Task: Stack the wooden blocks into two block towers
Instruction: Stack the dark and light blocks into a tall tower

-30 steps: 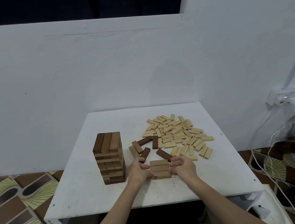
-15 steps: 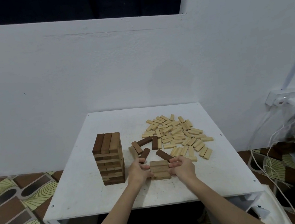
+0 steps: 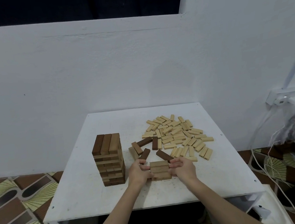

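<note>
A white table (image 3: 90,199) carries a tall block tower (image 3: 109,160), a short stack (image 3: 160,170), and scattered loose blocks (image 3: 176,136).

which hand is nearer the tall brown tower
Left. The left hand is just right of the tall tower; the right hand lies beyond the short stack between the hands.

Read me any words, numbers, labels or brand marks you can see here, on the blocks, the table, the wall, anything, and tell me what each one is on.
None can be read.
Tall block tower, short stack between the hands, loose pale blocks: faces look plain; any small print is too fine to tell.
White table and wall: no writing visible.
Wall socket: no legible marking.
</note>
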A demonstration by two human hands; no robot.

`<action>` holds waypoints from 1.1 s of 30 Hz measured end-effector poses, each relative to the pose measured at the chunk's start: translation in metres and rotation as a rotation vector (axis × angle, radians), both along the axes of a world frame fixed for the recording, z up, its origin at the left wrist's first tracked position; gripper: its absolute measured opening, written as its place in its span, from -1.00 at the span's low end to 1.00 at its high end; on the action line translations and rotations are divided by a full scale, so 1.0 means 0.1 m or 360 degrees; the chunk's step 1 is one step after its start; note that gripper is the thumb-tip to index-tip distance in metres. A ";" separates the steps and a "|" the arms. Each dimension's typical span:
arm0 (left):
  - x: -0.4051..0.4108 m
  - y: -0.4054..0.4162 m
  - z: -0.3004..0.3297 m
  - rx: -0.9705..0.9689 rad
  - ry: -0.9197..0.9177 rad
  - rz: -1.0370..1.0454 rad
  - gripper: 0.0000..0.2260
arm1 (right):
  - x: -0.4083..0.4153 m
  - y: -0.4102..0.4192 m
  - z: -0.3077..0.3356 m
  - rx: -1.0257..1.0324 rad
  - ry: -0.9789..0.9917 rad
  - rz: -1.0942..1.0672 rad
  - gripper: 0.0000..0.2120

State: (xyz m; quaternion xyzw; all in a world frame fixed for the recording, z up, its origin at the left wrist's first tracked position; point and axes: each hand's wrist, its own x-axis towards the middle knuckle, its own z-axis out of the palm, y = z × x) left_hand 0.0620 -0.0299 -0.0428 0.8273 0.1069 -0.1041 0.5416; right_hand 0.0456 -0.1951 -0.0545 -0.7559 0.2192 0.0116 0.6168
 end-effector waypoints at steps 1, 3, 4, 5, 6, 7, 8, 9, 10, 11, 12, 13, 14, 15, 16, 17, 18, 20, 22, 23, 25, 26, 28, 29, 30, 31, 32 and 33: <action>0.00 0.00 0.00 -0.0006 -0.0001 0.0011 -0.54 | 0.01 0.01 0.00 -0.0012 0.0003 -0.0006 -0.73; -0.01 0.00 0.00 -0.0016 -0.0001 0.0019 -0.54 | 0.02 0.02 0.00 -0.0012 0.0006 -0.0015 -0.73; -0.02 0.00 0.01 -0.0019 -0.0004 0.0019 -0.55 | 0.02 0.02 0.00 -0.0003 0.0005 -0.0018 -0.73; -0.02 0.00 0.01 -0.0021 -0.0009 0.0016 -0.55 | 0.02 0.02 0.00 0.0005 0.0001 -0.0017 -0.73; -0.02 0.01 0.00 -0.0023 -0.0014 0.0013 -0.55 | 0.01 0.02 -0.01 0.0009 -0.0005 -0.0015 -0.73; -0.02 0.01 0.00 -0.0023 -0.0017 0.0010 -0.55 | 0.01 0.02 -0.01 0.0010 -0.0011 -0.0014 -0.73; -0.02 0.01 0.00 -0.0025 -0.0017 0.0008 -0.55 | 0.00 0.01 -0.01 0.0013 -0.0017 -0.0016 -0.73; -0.02 0.01 0.01 -0.0026 -0.0014 0.0007 -0.55 | 0.00 0.01 -0.01 0.0017 -0.0023 -0.0021 -0.73; -0.03 0.01 0.02 -0.0027 -0.0010 0.0008 -0.56 | 0.00 0.01 -0.02 0.0022 -0.0025 -0.0025 -0.73; -0.03 0.00 0.03 -0.0024 -0.0005 0.0009 -0.57 | 0.00 0.01 -0.02 0.0028 -0.0027 -0.0026 -0.73; -0.04 0.00 0.03 -0.0023 -0.0003 0.0010 -0.57 | 0.00 0.01 -0.03 0.0030 -0.0027 -0.0025 -0.73; -0.04 0.00 0.03 -0.0020 -0.0005 0.0007 -0.57 | 0.00 0.01 -0.03 0.0032 -0.0026 -0.0023 -0.73; -0.04 0.00 0.03 -0.0017 -0.0008 0.0005 -0.56 | -0.01 0.01 -0.03 0.0032 -0.0025 -0.0021 -0.73; -0.04 0.01 0.02 -0.0015 -0.0007 0.0002 -0.56 | 0.00 0.01 -0.03 0.0028 -0.0026 -0.0017 -0.73; -0.04 0.01 0.02 -0.0020 -0.0004 0.0001 -0.55 | -0.01 0.00 -0.03 0.0015 -0.0028 -0.0007 -0.73; -0.04 0.01 0.03 -0.0022 0.0000 0.0001 -0.55 | -0.01 0.00 -0.02 -0.0002 -0.0032 0.0005 -0.73; -0.03 0.00 0.04 -0.0019 0.0003 0.0000 -0.55 | -0.01 0.00 -0.02 -0.0012 -0.0036 0.0016 -0.72; -0.03 0.00 0.05 -0.0004 0.0005 -0.0014 -0.55 | -0.01 0.01 -0.01 0.0000 -0.0042 0.0029 -0.71; -0.03 -0.01 0.04 -0.0007 -0.0003 -0.0023 -0.55 | -0.03 0.01 -0.01 0.0024 -0.0048 0.0031 -0.71; -0.04 -0.01 0.03 -0.0009 -0.0009 -0.0017 -0.56 | -0.04 0.01 -0.01 0.0032 -0.0050 0.0023 -0.72; -0.05 -0.01 0.03 -0.0014 -0.0016 -0.0008 -0.57 | -0.04 0.02 -0.01 0.0039 -0.0049 0.0000 -0.72; -0.05 -0.02 0.04 -0.0015 -0.0016 -0.0006 -0.58 | -0.04 0.02 -0.01 0.0034 -0.0048 -0.0009 -0.71; -0.05 -0.02 0.05 -0.0013 -0.0018 0.0006 -0.58 | -0.04 0.03 0.00 0.0019 -0.0043 -0.0017 -0.70; -0.05 -0.02 0.05 -0.0008 -0.0023 0.0014 -0.58 | -0.04 0.04 0.01 0.0022 -0.0041 -0.0020 -0.70; -0.05 -0.02 0.06 -0.0005 -0.0031 0.0021 -0.59 | -0.04 0.04 0.02 0.0033 -0.0042 -0.0024 -0.70; -0.05 -0.02 0.07 -0.0002 -0.0039 0.0025 -0.59 | -0.05 0.03 0.03 0.0048 -0.0044 -0.0029 -0.70; -0.05 -0.02 0.08 0.0001 -0.0044 0.0027 -0.59 | -0.05 0.03 0.05 0.0062 -0.0048 -0.0034 -0.70; -0.05 -0.03 0.09 0.0000 -0.0048 0.0029 -0.59 | -0.06 0.02 0.06 0.0071 -0.0053 -0.0037 -0.70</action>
